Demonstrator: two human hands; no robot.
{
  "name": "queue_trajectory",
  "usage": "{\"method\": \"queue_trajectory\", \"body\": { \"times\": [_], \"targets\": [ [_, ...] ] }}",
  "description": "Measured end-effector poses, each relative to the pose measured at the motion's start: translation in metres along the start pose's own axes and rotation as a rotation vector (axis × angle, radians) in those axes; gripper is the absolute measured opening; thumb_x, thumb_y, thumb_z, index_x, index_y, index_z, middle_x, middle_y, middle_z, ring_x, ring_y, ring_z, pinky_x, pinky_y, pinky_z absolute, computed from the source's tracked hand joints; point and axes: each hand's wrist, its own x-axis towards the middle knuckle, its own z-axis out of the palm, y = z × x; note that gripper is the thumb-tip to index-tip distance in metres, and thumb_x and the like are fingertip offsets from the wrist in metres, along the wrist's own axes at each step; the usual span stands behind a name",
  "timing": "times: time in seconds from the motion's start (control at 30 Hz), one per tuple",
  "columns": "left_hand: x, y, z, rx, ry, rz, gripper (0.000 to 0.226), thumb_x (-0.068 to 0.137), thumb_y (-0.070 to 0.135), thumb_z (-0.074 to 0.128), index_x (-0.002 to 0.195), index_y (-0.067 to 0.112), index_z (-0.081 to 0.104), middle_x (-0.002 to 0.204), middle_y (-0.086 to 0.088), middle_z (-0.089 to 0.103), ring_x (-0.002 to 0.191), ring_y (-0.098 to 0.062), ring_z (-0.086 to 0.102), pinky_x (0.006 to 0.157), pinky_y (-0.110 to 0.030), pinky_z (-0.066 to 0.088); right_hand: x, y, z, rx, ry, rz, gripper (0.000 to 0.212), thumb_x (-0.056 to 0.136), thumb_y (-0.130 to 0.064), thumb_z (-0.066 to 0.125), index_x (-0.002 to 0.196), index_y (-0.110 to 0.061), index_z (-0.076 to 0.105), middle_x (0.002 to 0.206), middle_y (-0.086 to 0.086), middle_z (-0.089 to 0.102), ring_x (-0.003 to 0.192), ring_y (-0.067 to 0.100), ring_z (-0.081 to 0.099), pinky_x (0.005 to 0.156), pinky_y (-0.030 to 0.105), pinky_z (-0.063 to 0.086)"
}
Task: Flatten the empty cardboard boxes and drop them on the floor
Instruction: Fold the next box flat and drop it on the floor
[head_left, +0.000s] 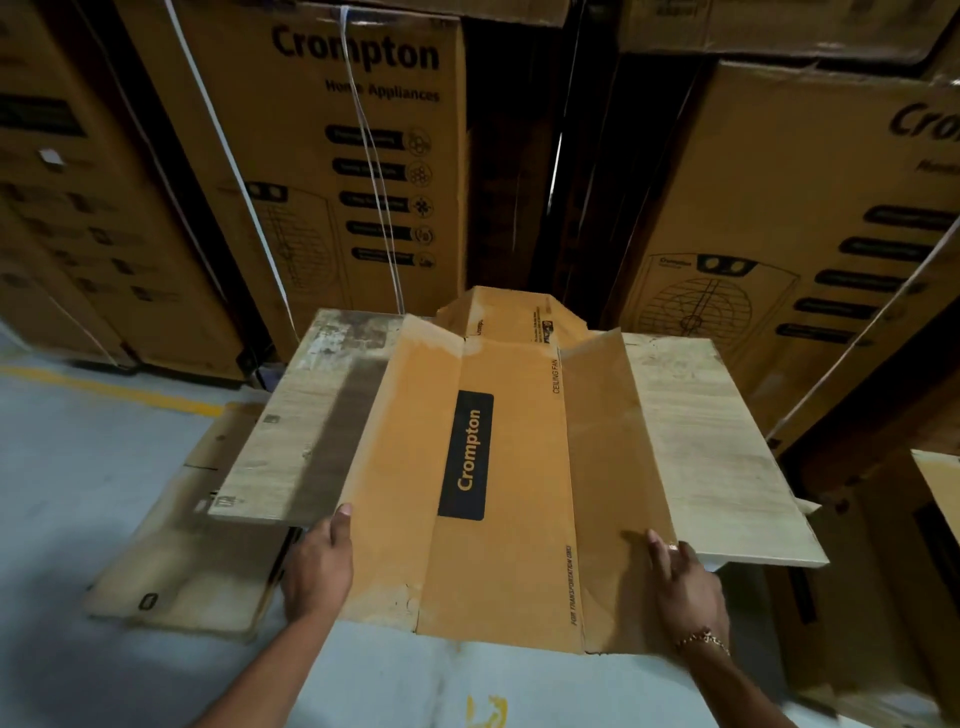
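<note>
Box (498, 467) flat, flaps splayed, "Crompton" label up, lying on surface (717, 447). My left grip (319, 564) clamped on its left edge; right grip (685, 582) spread open, pressing right flap.

A wooden table (691, 415) with a pale, worn top stands in the centre of a dim storage space. Behind the table, tall printed cartons (332, 171) are stacked in rows, several bound with white straps (369, 156). A dark gap (519, 156) separates the stacks directly behind the table. The floor (78, 467) left of the table is grey concrete, marked by a yellow line (114, 387).
</note>
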Motion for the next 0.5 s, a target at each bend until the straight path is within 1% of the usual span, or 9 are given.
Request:
{"method": "queue_trajectory", "body": {
  "times": [0.07, 0.13, 0.2, 0.27, 0.33, 0.37, 0.43, 0.5],
  "targets": [
    [0.010, -0.009, -0.016, -0.070, 0.041, -0.013, 0.060, 0.101, 0.055, 0.034, 0.115, 0.009, 0.069, 0.113, -0.021, 0.068, 0.101, -0.040, 0.062, 0.074, -0.039, 0.042, -0.001, -0.022, 0.006, 0.030, 0.002, -0.069, 0.060, 0.092, -0.066, 0.033, 0.111, -0.016, 0.061, 0.107, 0.020, 0.069, 0.094, 0.039, 0.063, 0.082, 0.048, 0.051],
    [0.022, -0.020, -0.035, -0.118, 0.087, -0.025, 0.062, 0.100, 0.059, 0.032, 0.114, 0.012, 0.070, 0.111, -0.020, 0.069, 0.098, -0.039, 0.063, 0.074, -0.039, 0.044, -0.003, -0.046, 0.018, 0.059, 0.003, -0.129, 0.057, 0.090, -0.069, 0.032, 0.100, -0.019, 0.059, 0.096, 0.016, 0.071, 0.082, 0.034, 0.063, 0.076, 0.046, 0.054],
    [0.036, -0.034, -0.059, -0.149, 0.151, -0.021, 0.069, 0.096, 0.067, 0.028, 0.102, 0.013, 0.070, 0.099, -0.018, 0.070, 0.088, -0.037, 0.063, 0.071, -0.040, 0.048, -0.007, -0.073, 0.033, 0.078, 0.011, -0.184, 0.054, 0.091, -0.066, 0.034, 0.097, -0.018, 0.059, 0.089, 0.015, 0.069, 0.077, 0.033, 0.062, 0.072, 0.044, 0.053],
    [0.052, -0.048, -0.088, -0.157, 0.208, -0.020, 0.073, 0.093, 0.072, 0.026, 0.091, 0.012, 0.067, 0.088, -0.016, 0.068, 0.079, -0.035, 0.062, 0.066, -0.039, 0.049, -0.014, -0.104, 0.049, 0.092, 0.007, -0.240, 0.051, 0.094, -0.063, 0.037, 0.093, -0.017, 0.058, 0.082, 0.015, 0.066, 0.075, 0.034, 0.059, 0.066, 0.041, 0.048],
    [0.069, -0.065, -0.120, -0.158, 0.255, -0.016, 0.071, 0.091, 0.071, 0.027, 0.084, 0.011, 0.063, 0.083, -0.016, 0.066, 0.077, -0.035, 0.061, 0.064, -0.038, 0.047, -0.023, -0.135, 0.070, 0.109, -0.002, -0.285, 0.051, 0.094, -0.063, 0.038, 0.082, -0.016, 0.052, 0.077, 0.016, 0.064, 0.072, 0.035, 0.056, 0.061, 0.041, 0.043],
    [0.079, -0.075, -0.136, -0.154, 0.277, -0.009, 0.068, 0.093, 0.068, 0.030, 0.085, 0.010, 0.063, 0.084, -0.018, 0.066, 0.078, -0.036, 0.061, 0.064, -0.038, 0.046, -0.030, -0.151, 0.081, 0.119, -0.007, -0.300, 0.054, 0.093, -0.064, 0.038, 0.077, -0.014, 0.049, 0.073, 0.015, 0.063, 0.070, 0.035, 0.055, 0.060, 0.041, 0.041],
    [0.098, -0.098, -0.167, -0.149, 0.309, -0.018, 0.059, 0.098, 0.058, 0.038, 0.087, 0.007, 0.065, 0.086, -0.021, 0.067, 0.079, -0.036, 0.060, 0.064, -0.037, 0.041, -0.044, -0.184, 0.106, 0.132, -0.024, -0.332, 0.058, 0.092, -0.064, 0.037, 0.073, -0.010, 0.047, 0.066, 0.014, 0.059, 0.066, 0.035, 0.054, 0.059, 0.040, 0.040],
    [0.118, -0.124, -0.198, -0.160, 0.329, -0.026, 0.056, 0.099, 0.054, 0.041, 0.083, 0.006, 0.063, 0.082, -0.021, 0.066, 0.076, -0.038, 0.060, 0.064, -0.039, 0.043, -0.061, -0.215, 0.133, 0.143, -0.042, -0.359, 0.058, 0.094, -0.062, 0.039, 0.072, -0.009, 0.046, 0.065, 0.014, 0.058, 0.066, 0.034, 0.053, 0.057, 0.040, 0.039]
  ]
}}
